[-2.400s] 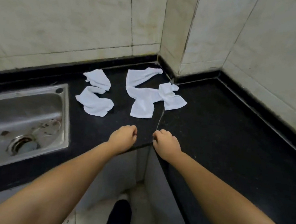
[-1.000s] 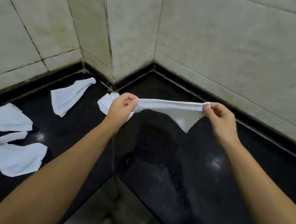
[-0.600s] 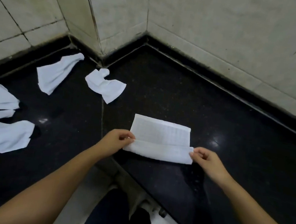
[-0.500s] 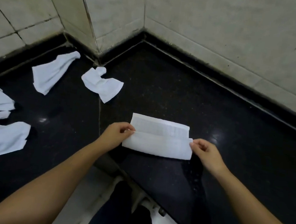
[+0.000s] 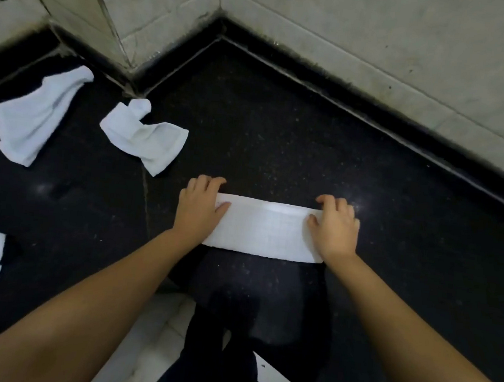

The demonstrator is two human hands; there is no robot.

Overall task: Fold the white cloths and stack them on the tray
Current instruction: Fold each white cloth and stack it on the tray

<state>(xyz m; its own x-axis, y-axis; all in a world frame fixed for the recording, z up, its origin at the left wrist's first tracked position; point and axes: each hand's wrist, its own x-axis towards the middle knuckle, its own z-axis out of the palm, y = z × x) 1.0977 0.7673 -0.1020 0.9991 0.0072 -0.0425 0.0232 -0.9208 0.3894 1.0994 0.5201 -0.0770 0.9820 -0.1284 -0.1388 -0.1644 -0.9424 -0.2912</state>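
Now your left hand (image 5: 200, 208) and right hand (image 5: 334, 227) press flat on the two ends of the folded cloth (image 5: 263, 231), which lies long from side to side on the black surface (image 5: 281, 138) just before you.

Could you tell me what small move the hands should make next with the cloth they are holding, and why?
Probably bring one end over to the other: the folded cloth lies as a long strip on the counter, with the left hand and right hand at its ends.

Folded cloth (image 5: 263, 231) flat on counter (image 5: 281, 138) right in front of me, my left hand (image 5: 200, 208) on its left end, right hand (image 5: 334, 227) on right end. Three loose cloths (image 5: 143, 136) off to left.
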